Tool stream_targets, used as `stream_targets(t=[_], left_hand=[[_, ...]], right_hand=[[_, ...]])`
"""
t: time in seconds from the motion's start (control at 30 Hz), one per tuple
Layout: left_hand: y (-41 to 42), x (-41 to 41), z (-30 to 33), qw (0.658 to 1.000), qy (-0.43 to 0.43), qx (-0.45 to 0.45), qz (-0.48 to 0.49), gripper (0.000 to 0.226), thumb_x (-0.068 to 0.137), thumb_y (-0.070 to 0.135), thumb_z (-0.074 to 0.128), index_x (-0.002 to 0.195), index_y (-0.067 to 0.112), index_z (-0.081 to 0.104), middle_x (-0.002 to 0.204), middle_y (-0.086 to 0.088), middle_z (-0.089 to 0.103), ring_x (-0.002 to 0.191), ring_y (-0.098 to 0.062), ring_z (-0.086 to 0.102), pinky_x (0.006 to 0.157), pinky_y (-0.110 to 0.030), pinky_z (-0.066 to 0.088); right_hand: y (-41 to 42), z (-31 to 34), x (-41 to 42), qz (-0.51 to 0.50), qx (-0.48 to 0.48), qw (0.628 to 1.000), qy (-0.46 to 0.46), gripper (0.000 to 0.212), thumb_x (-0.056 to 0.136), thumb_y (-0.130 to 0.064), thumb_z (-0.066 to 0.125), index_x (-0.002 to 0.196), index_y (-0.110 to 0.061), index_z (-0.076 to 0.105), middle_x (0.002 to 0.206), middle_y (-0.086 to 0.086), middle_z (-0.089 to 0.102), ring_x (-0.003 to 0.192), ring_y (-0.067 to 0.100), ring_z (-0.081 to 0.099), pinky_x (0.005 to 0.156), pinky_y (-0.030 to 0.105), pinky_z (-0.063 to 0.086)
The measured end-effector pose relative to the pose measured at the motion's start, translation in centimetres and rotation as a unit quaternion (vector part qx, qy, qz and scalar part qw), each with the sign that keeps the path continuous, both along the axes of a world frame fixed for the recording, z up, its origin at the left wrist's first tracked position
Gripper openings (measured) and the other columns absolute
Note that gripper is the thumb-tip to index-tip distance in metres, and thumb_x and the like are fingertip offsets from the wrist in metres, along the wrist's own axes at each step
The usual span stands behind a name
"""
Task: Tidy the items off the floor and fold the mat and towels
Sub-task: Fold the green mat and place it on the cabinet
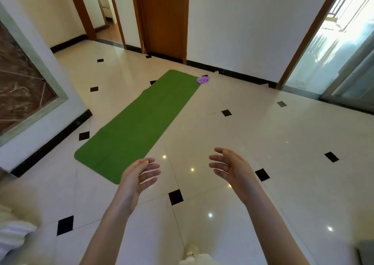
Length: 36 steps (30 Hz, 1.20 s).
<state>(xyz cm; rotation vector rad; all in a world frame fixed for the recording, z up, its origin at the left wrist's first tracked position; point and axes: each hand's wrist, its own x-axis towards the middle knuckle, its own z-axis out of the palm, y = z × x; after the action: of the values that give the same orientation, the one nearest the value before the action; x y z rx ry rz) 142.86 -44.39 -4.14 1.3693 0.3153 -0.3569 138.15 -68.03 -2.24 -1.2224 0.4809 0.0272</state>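
Observation:
A long green mat [139,123] lies flat on the tiled floor, running from near my hands toward the far wall. A small purple item [203,79] sits on the floor at the mat's far right corner. My left hand [139,173] hovers over the mat's near corner, fingers relaxed and holding nothing. My right hand [228,165] is raised to the right of the mat, palm facing left, fingers loosely spread and empty.
A wooden door [164,16] and white wall stand behind the mat. A marble-panelled wall [26,86] flanks the left. Glass sliding doors [334,52] are at the right. White fabric [12,232] shows at the lower left. My shoe [191,250] is at the bottom.

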Motion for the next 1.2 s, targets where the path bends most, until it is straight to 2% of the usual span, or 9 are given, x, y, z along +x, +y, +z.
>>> stream_targets(t=[0.13,0.33,0.47,0.63,0.83,1.03,1.2], left_hand=[[-2.3,5.4,0.0,1.0,0.009,-0.012,0.004,0.022,0.098,0.013,0.04,0.098,0.008,0.061,0.091,-0.01,0.067,0.082,-0.021,0.065,0.072,-0.032,0.051],[-4.0,14.8,-0.6,0.999,0.019,-0.028,0.01,0.023,0.098,0.013,0.04,0.093,0.008,0.062,0.089,-0.009,0.068,0.077,-0.017,0.068,0.069,-0.028,0.053],[-4.7,22.8,-0.8,1.0,0.011,-0.016,-0.013,0.024,0.098,0.014,0.039,0.092,0.009,0.062,0.085,-0.005,0.07,0.075,-0.015,0.068,0.074,-0.03,0.053],[-5.8,34.2,0.2,0.999,0.003,-0.013,-0.033,0.023,0.098,0.013,0.039,0.095,0.009,0.062,0.083,-0.003,0.07,0.071,-0.013,0.068,0.07,-0.027,0.052],[-7.8,45.4,0.7,0.998,0.003,-0.001,-0.064,0.022,0.098,0.014,0.039,0.096,0.009,0.061,0.089,-0.008,0.067,0.078,-0.019,0.064,0.076,-0.032,0.049],[-11.9,53.8,-0.2,0.995,0.022,0.009,-0.097,0.021,0.097,0.013,0.04,0.095,0.009,0.061,0.09,-0.008,0.067,0.082,-0.022,0.063,0.073,-0.031,0.048],[-17.5,60.8,-1.5,0.994,0.031,0.018,-0.108,0.021,0.097,0.014,0.041,0.095,0.009,0.061,0.093,-0.01,0.066,0.084,-0.023,0.062,0.077,-0.033,0.049]], right_hand=[[-2.1,-0.1,5.7,0.012,0.005,1.0,0.01,0.021,0.097,-0.018,0.045,0.106,-0.011,0.063,0.088,0.005,0.072,0.076,0.016,0.067,0.07,0.026,0.051],[-4.4,-1.1,14.7,0.002,0.012,1.0,0.027,0.021,0.097,-0.019,0.045,0.105,-0.012,0.063,0.089,0.006,0.071,0.076,0.017,0.067,0.071,0.027,0.051],[-5.0,-1.9,22.2,-0.01,0.013,0.999,0.03,0.021,0.098,-0.019,0.044,0.105,-0.011,0.063,0.089,0.007,0.071,0.076,0.016,0.068,0.073,0.029,0.051],[-4.9,-1.3,33.2,-0.027,0.018,0.999,0.024,0.022,0.098,-0.019,0.043,0.105,-0.012,0.063,0.09,0.007,0.071,0.076,0.016,0.068,0.074,0.029,0.05],[-6.2,-0.9,43.1,-0.067,0.028,0.997,0.026,0.022,0.098,-0.02,0.043,0.104,-0.013,0.063,0.091,0.007,0.07,0.077,0.017,0.067,0.074,0.028,0.051],[-10.7,-1.3,49.5,-0.11,0.033,0.993,0.034,0.023,0.098,-0.021,0.044,0.108,-0.011,0.062,0.092,0.007,0.07,0.079,0.017,0.066,0.075,0.03,0.051],[-16.5,-2.2,56.1,-0.122,0.035,0.991,0.037,0.023,0.098,-0.022,0.044,0.107,-0.012,0.063,0.093,0.007,0.07,0.08,0.019,0.067,0.074,0.03,0.052]])
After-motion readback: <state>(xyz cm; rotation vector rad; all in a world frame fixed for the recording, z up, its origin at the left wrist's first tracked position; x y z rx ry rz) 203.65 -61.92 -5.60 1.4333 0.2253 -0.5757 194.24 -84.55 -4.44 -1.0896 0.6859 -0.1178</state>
